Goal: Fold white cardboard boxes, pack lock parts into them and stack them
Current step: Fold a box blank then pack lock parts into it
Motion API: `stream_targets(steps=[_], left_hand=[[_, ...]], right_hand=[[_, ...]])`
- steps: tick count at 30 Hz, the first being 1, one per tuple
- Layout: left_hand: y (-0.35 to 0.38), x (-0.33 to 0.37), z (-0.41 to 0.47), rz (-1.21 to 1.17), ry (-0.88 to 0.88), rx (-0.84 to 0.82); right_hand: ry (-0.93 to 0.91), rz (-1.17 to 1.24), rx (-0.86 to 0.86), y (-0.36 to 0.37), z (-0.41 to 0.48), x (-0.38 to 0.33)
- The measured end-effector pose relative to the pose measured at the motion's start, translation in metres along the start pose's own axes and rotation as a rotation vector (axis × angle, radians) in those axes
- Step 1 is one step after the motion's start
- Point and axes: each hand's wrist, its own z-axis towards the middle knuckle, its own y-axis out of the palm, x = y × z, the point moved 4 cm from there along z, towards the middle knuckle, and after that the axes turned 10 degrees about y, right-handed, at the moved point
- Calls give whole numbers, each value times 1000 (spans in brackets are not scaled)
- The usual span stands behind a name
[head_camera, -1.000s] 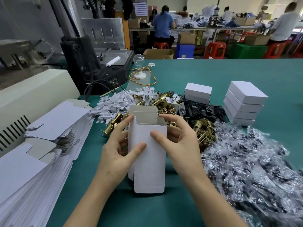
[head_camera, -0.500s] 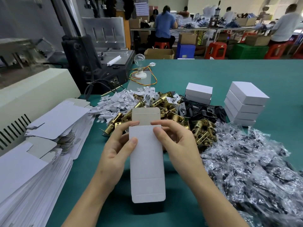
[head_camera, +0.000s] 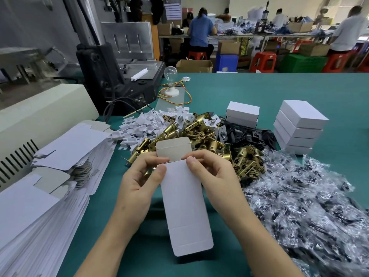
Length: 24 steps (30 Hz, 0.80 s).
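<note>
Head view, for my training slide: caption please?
Left hand and right hand pinch a white cardboard box near brass lock parts.

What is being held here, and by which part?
A white cardboard box, pinched near its top flap by the left hand and right hand.

Six closed boxes (head_camera: 299, 124); one unfolded box (head_camera: 185, 206); one bulb (head_camera: 170, 72).

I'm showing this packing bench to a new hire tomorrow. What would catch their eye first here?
First, the unfinished white box at centre, pinched near its top by the left hand and the right hand. Just behind it glints a heap of brass lock parts. A stack of folded boxes stands farther right on the green table.
</note>
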Motion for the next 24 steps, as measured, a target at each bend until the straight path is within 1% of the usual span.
stream_targets(steps=[6,10,14,18,24], left_hand=[[0,2,1,25,11,-5],[1,1,-2,-7,5,15],[2,4,0,164,84,-35],[2,4,1,181,65,-44],[-3,2,0,166,87,-33]], right_hand=[[28,-7,-7,0,0,1],[36,0,-16,2,0,2],[28,-16,-2,-1,1,3],[38,34,48,-4,3,6],[31,64,-5,1,4,6]])
